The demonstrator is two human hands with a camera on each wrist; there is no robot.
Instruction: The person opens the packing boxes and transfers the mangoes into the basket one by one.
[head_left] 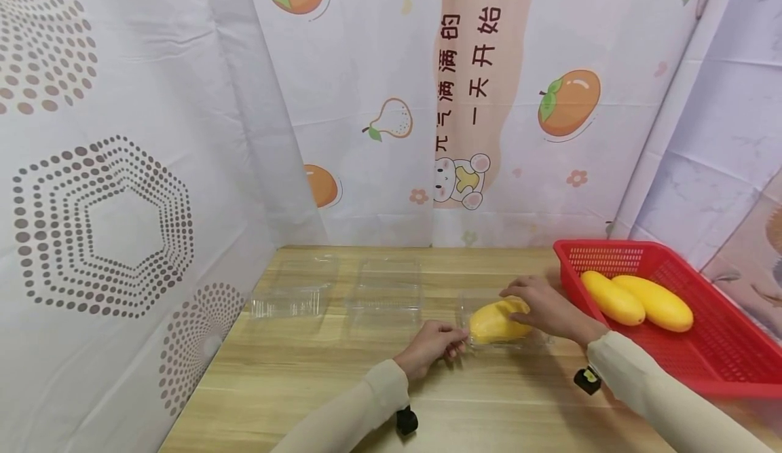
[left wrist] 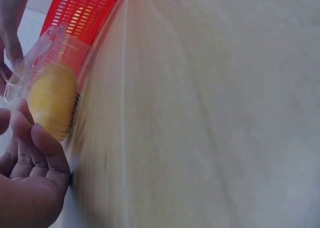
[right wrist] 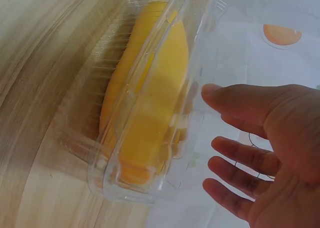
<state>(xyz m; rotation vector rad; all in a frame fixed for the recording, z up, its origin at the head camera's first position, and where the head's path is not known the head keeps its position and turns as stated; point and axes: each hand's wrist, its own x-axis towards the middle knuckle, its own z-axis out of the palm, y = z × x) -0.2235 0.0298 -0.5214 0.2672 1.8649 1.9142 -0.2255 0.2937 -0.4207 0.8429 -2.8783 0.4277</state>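
Observation:
A yellow mango-like fruit (head_left: 497,322) lies inside a clear plastic container (right wrist: 82,133) on the table. In the right wrist view the container's lid leans over the fruit. My left hand (head_left: 432,346) pinches the container's near left edge between thumb and fingers; in the left wrist view its fingers (left wrist: 49,143) curl beside the fruit. Over the container's right side is my right hand (head_left: 540,307). The right wrist view has that hand's thumb and fingers spread loosely, apart from the lid, with nothing between them.
A red basket (head_left: 727,303) with two more yellow fruits (head_left: 650,302) stands at the right. Two open clear containers, one at left (head_left: 290,302) and one in the middle (head_left: 386,297), sit on the wooden table (head_left: 293,378). Printed curtains (head_left: 366,52) hang behind and at both sides.

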